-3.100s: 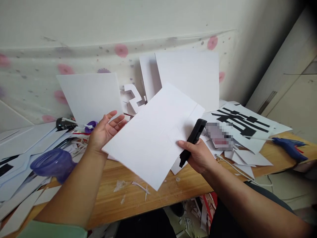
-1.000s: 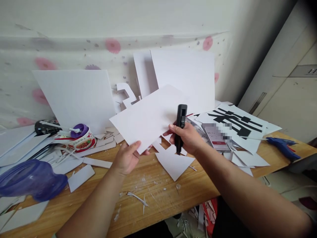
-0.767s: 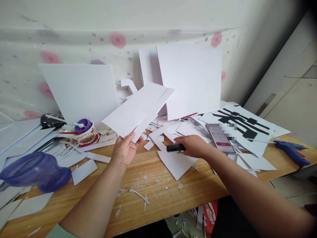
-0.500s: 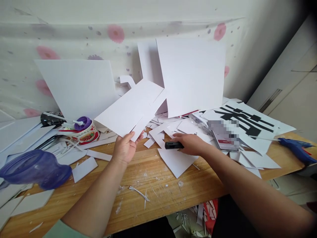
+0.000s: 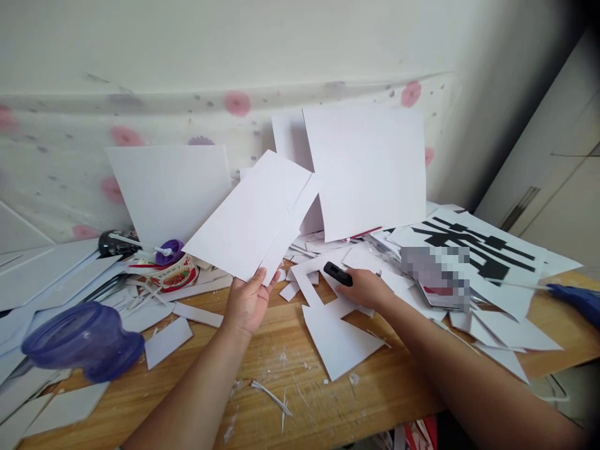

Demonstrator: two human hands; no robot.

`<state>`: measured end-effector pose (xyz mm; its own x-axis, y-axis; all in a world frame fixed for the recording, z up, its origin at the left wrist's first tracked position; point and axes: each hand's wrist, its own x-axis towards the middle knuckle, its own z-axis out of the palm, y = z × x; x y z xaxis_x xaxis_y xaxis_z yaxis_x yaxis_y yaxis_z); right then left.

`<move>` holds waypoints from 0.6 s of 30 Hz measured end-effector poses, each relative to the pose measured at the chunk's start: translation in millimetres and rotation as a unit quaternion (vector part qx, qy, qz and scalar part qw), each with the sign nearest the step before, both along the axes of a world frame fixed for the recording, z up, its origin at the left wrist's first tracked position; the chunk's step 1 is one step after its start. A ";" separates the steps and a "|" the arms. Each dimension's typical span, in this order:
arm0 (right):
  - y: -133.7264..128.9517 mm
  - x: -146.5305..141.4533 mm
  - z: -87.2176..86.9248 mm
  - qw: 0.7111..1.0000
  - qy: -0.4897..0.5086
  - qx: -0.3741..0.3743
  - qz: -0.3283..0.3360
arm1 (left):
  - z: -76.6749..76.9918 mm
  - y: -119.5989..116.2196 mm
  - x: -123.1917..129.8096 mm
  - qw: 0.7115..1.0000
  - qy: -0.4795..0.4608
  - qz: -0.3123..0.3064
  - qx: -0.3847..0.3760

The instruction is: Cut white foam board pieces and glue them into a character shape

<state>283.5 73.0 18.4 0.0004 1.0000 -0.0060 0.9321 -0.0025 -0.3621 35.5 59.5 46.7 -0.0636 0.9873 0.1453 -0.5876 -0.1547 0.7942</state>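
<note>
My left hand (image 5: 250, 300) pinches the lower corner of a white foam board (image 5: 255, 215), held tilted above the table; slits run along its right side. To the right, my right hand (image 5: 368, 287) is closed round a black cutter (image 5: 338, 274), whose handle end points up and left. The cutter is apart from the board. Below the right hand, a loose white sheet (image 5: 340, 344) lies on the wooden table (image 5: 276, 350), beside white offcuts (image 5: 307, 281).
Large white boards (image 5: 370, 169) (image 5: 173, 187) lean at the back. A purple container (image 5: 82, 340) and a food bowl (image 5: 175, 274) stand left. Printed sheets (image 5: 497, 250) and a blue glue gun (image 5: 574, 299) lie right.
The view has tilted upward, so the table sits lower in the picture. The cutter has turned in my right hand, its left end now higher. My left hand still holds the board.
</note>
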 end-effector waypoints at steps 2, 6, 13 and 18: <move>-4.5 -7.5 -0.3 1.000 0.004 0.021 -0.004 | 1.0 -0.9 -0.7 1.000 -0.005 -0.002 0.004; -8.3 -24.7 -6.1 0.999 0.008 0.044 -0.019 | 3.4 -4.3 -1.2 1.000 -0.009 -0.012 0.004; -2.9 -19.2 -2.7 0.992 0.095 0.044 -0.069 | 6.9 -8.0 -1.7 0.999 -0.027 -0.017 0.004; -10.8 5.8 19.6 0.954 0.275 0.073 -0.099 | 12.7 -11.2 -1.6 0.999 -0.034 -0.008 0.018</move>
<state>289.3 62.2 38.0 0.2253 0.9711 0.0790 0.5883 -0.0709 -0.8055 33.8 48.4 59.4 -0.0582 0.9827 0.1761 -0.6435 -0.1718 0.7460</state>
